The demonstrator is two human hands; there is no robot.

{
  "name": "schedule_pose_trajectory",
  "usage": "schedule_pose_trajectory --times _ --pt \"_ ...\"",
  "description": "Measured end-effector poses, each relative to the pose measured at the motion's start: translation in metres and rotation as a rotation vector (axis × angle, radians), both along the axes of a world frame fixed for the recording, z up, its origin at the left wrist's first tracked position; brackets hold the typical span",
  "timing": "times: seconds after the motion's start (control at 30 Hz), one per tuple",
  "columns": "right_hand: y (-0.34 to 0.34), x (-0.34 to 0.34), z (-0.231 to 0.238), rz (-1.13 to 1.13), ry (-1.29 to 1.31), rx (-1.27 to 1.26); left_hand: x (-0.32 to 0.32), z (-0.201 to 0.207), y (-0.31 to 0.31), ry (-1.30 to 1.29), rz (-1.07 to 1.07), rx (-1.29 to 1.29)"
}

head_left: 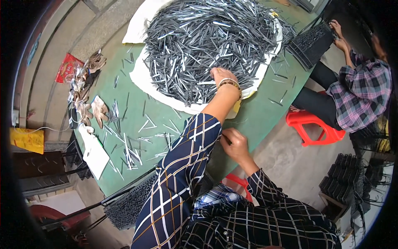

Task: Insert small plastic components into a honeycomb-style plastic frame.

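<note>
A big heap of thin dark grey and black strips, some with pale glints, fills a white sack spread on the green table. My left hand, with bracelets at the wrist, reaches into the near side of the heap. Its fingertips are hidden among the strips, so its grip does not show. By the table's near edge, just right of my left forearm, my right hand is closed with curled fingers. What it may hold is hidden. Loose strips lie scattered left of the sack.
Stained work gloves, a white card and a red packet lie along the left side. Black bristled blocks hang at the near edge and far right. Another person sits right on a red stool.
</note>
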State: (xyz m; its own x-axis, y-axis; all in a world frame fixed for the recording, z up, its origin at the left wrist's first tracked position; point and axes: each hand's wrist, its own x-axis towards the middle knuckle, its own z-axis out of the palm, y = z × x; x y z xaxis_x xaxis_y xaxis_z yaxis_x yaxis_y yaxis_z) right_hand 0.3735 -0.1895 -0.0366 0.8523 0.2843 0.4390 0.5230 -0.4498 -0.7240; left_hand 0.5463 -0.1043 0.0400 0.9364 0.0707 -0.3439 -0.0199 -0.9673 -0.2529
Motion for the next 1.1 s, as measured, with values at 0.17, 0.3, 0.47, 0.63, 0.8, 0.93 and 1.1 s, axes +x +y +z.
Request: schedule_pose_trajectory --times 0.17,0.3,0.47,0.63,0.8,0.93,1.1 --pt "-0.003 0.000 0.000 -0.014 0.001 -0.003 -0.004 -0.020 -0.004 -0.182 -0.049 0.047" --pt "0.003 -0.001 -0.001 0.004 0.035 0.003 -0.003 -0.037 0.009 -0.278 -0.114 -0.065" --pt "0.003 -0.002 0.001 0.011 0.060 0.017 0.000 -0.031 0.021 -0.213 -0.022 -0.208" --pt "0.002 0.000 0.001 0.003 0.045 0.034 -0.002 -0.029 0.015 -0.148 -0.019 -0.137" --pt "0.007 -0.001 -0.002 0.004 0.058 0.029 -0.006 -0.030 0.024 -0.170 -0.049 -0.118" --pt "0.001 0.002 0.000 -0.009 0.064 0.039 -0.002 -0.020 0.030 -0.169 -0.074 -0.309" --pt "0.011 -0.005 0.007 0.010 0.082 0.098 0.007 -0.017 0.091 -0.347 0.108 -0.941"
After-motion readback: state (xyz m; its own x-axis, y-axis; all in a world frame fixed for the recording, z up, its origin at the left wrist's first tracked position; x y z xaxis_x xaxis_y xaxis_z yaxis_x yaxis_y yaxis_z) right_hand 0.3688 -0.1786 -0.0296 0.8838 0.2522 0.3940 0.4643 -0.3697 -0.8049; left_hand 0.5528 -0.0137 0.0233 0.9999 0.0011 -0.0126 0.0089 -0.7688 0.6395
